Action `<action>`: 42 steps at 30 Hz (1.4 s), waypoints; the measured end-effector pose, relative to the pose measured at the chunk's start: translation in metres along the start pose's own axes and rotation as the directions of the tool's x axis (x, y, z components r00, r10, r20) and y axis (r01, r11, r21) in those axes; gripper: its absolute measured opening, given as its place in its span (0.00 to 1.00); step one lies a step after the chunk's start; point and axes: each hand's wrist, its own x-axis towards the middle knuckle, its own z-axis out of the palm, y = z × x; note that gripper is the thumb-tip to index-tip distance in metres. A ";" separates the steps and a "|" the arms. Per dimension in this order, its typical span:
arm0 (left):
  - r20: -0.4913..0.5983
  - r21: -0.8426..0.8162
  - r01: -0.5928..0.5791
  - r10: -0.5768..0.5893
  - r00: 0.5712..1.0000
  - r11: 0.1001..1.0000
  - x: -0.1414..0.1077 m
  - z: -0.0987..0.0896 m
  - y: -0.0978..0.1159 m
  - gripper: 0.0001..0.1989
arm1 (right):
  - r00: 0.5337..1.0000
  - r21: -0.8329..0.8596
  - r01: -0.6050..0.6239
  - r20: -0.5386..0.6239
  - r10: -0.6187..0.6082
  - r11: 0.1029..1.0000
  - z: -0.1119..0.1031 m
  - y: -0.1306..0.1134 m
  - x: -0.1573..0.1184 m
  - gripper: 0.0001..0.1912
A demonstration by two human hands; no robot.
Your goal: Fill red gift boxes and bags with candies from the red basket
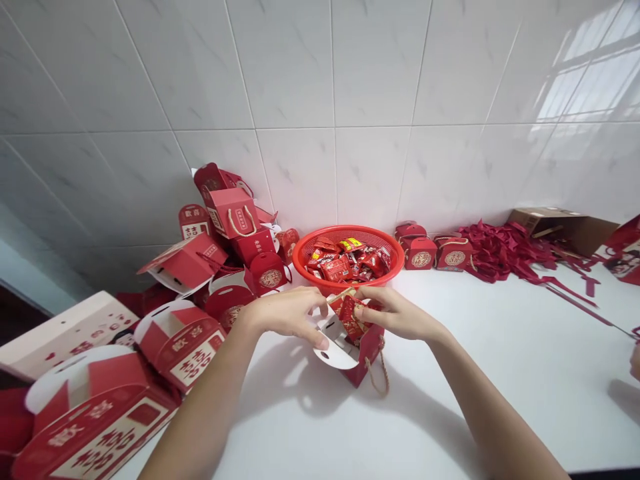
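In the middle of the table stands an open red gift box (369, 357), with a twisted rope handle (384, 373) hanging at its right and a white-lined flap (336, 357) folded outward. My left hand (290, 313) grips the box, its thumb on that flap and its fingers towards the far side. Red-and-gold wrapped packets (353, 321) are in my right hand (397, 313), at the box opening; their number cannot be told. Just behind the box is a red plastic basket (399, 259) of red-wrapped sweets (337, 268).
Many red boxes (233, 212) are piled on the left, with larger ones (107, 427) nearer. Two closed boxes (420, 255), dark red ribbons (507, 250) and a cardboard carton (550, 220) stand along the tiled wall. Another person's hand (635, 361) shows at the right edge.
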 end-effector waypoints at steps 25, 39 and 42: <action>0.181 0.178 0.032 -0.065 0.981 0.983 -0.004 -0.002 0.017 0.27 | 0.981 -0.391 -0.139 0.074 0.181 0.910 -0.002 -0.009 -0.019 0.13; 0.125 0.078 -0.091 0.081 0.989 0.993 -0.010 -0.006 0.032 0.22 | 0.997 -0.224 0.008 -0.073 -0.025 0.975 -0.039 0.007 -0.038 0.24; 0.051 -0.013 -0.207 0.208 0.977 0.978 -0.011 -0.005 0.032 0.26 | 0.977 -0.339 -0.047 -0.211 -0.028 0.940 -0.031 0.022 -0.035 0.28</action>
